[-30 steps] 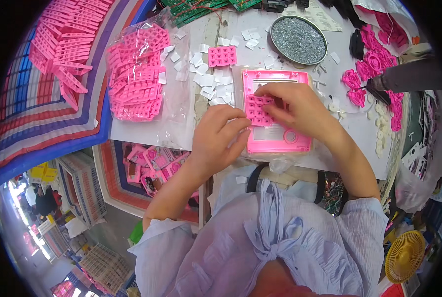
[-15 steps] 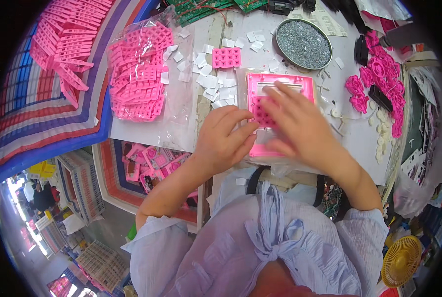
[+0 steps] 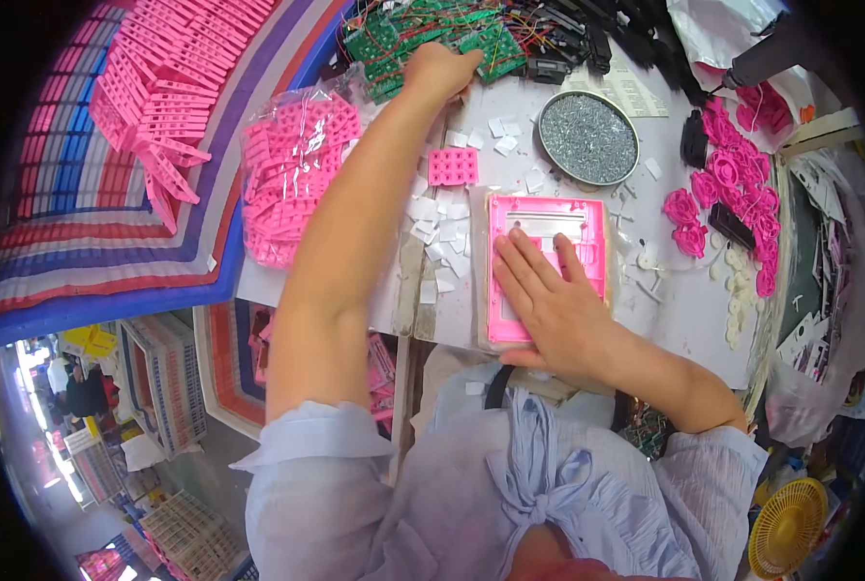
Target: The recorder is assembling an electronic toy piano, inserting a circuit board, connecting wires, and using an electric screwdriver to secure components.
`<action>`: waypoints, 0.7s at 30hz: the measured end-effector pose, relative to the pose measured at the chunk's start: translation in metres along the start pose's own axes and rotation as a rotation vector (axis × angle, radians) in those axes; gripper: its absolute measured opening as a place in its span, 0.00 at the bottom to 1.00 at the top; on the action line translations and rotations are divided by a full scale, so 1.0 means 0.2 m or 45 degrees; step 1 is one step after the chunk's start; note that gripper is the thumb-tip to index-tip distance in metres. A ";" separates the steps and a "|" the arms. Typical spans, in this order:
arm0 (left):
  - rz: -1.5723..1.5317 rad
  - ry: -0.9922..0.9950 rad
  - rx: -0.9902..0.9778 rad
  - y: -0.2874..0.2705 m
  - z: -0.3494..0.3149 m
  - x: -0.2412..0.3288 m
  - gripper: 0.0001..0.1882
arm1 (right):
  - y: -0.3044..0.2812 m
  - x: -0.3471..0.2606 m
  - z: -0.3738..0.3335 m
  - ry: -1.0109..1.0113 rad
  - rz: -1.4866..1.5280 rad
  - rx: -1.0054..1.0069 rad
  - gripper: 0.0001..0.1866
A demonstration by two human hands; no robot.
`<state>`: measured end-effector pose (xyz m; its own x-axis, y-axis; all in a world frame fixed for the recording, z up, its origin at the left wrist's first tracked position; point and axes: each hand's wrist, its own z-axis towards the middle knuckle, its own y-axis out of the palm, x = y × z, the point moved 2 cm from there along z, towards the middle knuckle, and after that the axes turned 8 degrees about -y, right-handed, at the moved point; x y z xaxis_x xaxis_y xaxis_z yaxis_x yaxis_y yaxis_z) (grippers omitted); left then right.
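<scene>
My right hand (image 3: 554, 308) lies flat, fingers extended, over the lower part of an open pink plastic casing (image 3: 597, 232), covering much of its inside. Metal strips (image 3: 546, 217) run across the casing's upper part. My left hand (image 3: 439, 74) is stretched out to the far edge of the table, beside a green circuit board (image 3: 495, 50) with red wires. Its fingers are curled together and their tips are hidden, so what they hold cannot be made out. Between the hands sits a pink button pad (image 3: 453, 167), next to scattered white square pieces (image 3: 449, 230).
Behind the casing stands a round tin of small screws (image 3: 588, 137). A clear bag of pink button pads (image 3: 302, 179) lies at left, beside a blue-rimmed crate of pink parts (image 3: 183, 82). Pink rings (image 3: 757, 184) and a dark electric screwdriver (image 3: 767, 53) are at right.
My left hand has moved from the casing far forward to the circuit boards. My right hand has settled flat on the casing. The whole view has shifted, so the table appears lower.
</scene>
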<state>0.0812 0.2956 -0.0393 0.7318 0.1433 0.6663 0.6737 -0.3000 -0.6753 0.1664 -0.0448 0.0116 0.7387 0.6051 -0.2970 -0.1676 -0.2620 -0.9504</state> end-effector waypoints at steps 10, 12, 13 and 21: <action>-0.131 1.157 1.106 -0.37 -0.42 0.20 0.10 | 0.01 0.03 -0.02 -0.038 0.160 0.320 0.49; -0.500 1.024 0.888 -0.41 -0.53 0.15 0.10 | -0.07 0.05 -0.02 -0.088 0.189 0.562 0.42; -0.774 0.925 0.725 -0.38 -0.57 0.11 0.09 | -0.10 0.07 -0.01 -0.111 0.273 0.676 0.39; -0.188 0.938 0.587 -0.16 -0.58 0.04 0.11 | -0.20 0.12 0.06 -0.135 0.313 0.785 0.15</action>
<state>0.0527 0.1964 0.0250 0.4887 -0.5416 0.6840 0.8470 0.1067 -0.5208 0.1836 -0.0105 0.0404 0.5687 0.6615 -0.4890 -0.6880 0.0567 -0.7235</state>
